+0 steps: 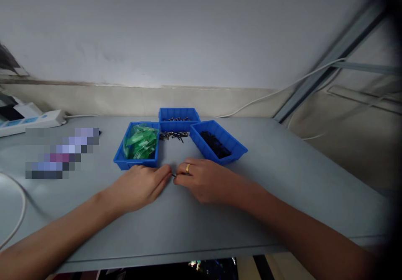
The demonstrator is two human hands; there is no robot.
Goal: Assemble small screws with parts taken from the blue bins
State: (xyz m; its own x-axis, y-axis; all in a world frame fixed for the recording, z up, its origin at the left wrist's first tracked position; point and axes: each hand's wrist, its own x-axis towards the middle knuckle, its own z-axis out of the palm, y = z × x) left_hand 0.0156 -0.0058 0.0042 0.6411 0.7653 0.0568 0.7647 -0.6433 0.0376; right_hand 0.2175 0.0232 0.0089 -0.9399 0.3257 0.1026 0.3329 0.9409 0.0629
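Note:
Close together over the grey table, my left hand point(140, 185) and my right hand point(209, 179) both pinch a small dark, thin piece point(173, 175) that shows between their fingertips. Its kind is too small to make out. A gold ring is on the right hand. Just beyond the left hand stands a blue bin point(135, 162) with green plastic bags point(141, 141) in it. Past the right hand, another blue bin point(235, 146) holds many small black parts point(215, 143). Between the bins lies a loose pile of small dark and metallic pieces point(176, 136).
A third blue bin point(179, 125) with small metallic parts stands at the back, near the wall. At the left are a power strip point(31, 123), a blurred-out object point(63, 153) and a white cable point(23, 204). A metal frame post point(326, 58) rises at the right.

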